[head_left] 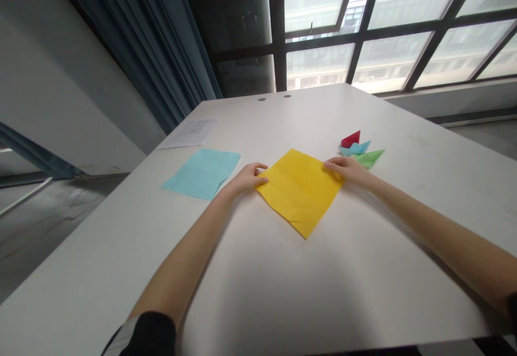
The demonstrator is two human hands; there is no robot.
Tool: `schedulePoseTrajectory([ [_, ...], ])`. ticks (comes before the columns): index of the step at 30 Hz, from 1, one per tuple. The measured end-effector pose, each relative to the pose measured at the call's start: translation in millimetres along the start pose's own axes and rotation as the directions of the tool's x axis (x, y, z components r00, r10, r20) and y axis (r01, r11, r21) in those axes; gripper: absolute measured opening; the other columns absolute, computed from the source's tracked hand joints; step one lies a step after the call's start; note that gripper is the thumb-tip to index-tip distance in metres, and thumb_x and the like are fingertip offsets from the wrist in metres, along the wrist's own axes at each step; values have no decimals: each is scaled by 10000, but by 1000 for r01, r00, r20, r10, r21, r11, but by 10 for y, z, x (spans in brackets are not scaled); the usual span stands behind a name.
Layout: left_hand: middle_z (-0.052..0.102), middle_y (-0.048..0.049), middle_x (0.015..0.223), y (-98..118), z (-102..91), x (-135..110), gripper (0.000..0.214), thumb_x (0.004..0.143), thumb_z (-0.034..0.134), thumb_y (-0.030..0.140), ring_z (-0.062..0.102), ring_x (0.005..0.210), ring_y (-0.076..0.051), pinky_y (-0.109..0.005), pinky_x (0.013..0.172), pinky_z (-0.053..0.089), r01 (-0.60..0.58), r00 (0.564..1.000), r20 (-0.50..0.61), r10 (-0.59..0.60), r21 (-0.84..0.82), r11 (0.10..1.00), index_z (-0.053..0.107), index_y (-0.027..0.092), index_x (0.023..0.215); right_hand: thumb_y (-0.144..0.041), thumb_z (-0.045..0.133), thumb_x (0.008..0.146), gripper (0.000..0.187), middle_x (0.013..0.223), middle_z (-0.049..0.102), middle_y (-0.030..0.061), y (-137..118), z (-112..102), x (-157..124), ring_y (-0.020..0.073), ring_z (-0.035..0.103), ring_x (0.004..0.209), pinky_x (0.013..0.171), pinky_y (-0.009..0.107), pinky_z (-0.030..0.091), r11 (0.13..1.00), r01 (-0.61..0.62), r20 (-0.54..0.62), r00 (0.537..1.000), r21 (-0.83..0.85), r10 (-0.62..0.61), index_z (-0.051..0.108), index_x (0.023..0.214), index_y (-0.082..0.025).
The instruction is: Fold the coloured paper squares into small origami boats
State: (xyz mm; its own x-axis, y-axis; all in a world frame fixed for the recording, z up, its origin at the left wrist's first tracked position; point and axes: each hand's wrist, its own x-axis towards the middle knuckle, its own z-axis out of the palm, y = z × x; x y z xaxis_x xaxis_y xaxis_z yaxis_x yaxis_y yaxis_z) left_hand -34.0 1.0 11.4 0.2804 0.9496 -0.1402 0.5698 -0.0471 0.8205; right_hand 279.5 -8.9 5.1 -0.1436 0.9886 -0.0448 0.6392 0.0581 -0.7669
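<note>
A yellow square sheet of paper (pixel 301 189) lies flat on the white table (pixel 283 280), turned like a diamond, with faint crease lines. My left hand (pixel 247 178) pinches its left corner with fingers curled. My right hand (pixel 348 168) grips the sheet's right corner, fingers pressed on the edge. Both arms reach forward from the near edge.
A light blue sheet (pixel 202 173) lies left of the yellow one. A printed white page (pixel 189 132) sits further back left. Three small folded paper shapes, red (pixel 350 139), blue (pixel 355 147) and green (pixel 369 158), rest just beyond my right hand. Windows and a curtain stand behind the table.
</note>
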Motion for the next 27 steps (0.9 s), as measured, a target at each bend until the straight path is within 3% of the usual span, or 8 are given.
schedulePoseTrajectory([
  [4,557,12,663,-14,-15,3,508,615,648,244,538,612,-114,-227,585,413,9,1000,-1,-9,-21,1000,546,100,1092,-475,612,674,569,744,663,33,50,-48,10,174,593,646,549,262,420,976,120,185,979,-181,-86,542,1147,-166],
  [8,571,-1,689,-35,-58,6,507,616,646,219,536,603,-100,-217,573,407,21,1000,24,-19,-101,995,533,85,1091,-413,613,672,575,710,640,25,109,-77,30,171,582,632,560,272,412,928,183,189,974,-326,-126,522,1180,-157],
  [14,579,-4,688,-97,-130,31,496,582,668,173,494,534,-72,-195,491,360,59,997,56,-50,-167,984,557,97,1060,-413,620,654,458,745,646,36,182,-130,73,173,591,652,577,274,431,909,180,133,981,-377,-139,581,1042,-172],
  [20,584,1,623,-151,-163,53,416,589,675,216,445,474,-59,-206,486,321,46,997,59,-39,-115,992,623,79,979,-425,590,666,282,725,640,24,279,-192,116,177,587,654,556,272,419,917,201,171,974,-344,-149,580,819,-188],
  [27,564,5,598,-132,-172,41,383,633,650,272,434,488,-66,-201,475,310,18,994,111,-8,-88,996,643,87,969,-411,580,677,242,693,619,23,256,-177,104,174,572,637,529,266,395,911,210,154,974,-354,-165,550,760,-185],
])
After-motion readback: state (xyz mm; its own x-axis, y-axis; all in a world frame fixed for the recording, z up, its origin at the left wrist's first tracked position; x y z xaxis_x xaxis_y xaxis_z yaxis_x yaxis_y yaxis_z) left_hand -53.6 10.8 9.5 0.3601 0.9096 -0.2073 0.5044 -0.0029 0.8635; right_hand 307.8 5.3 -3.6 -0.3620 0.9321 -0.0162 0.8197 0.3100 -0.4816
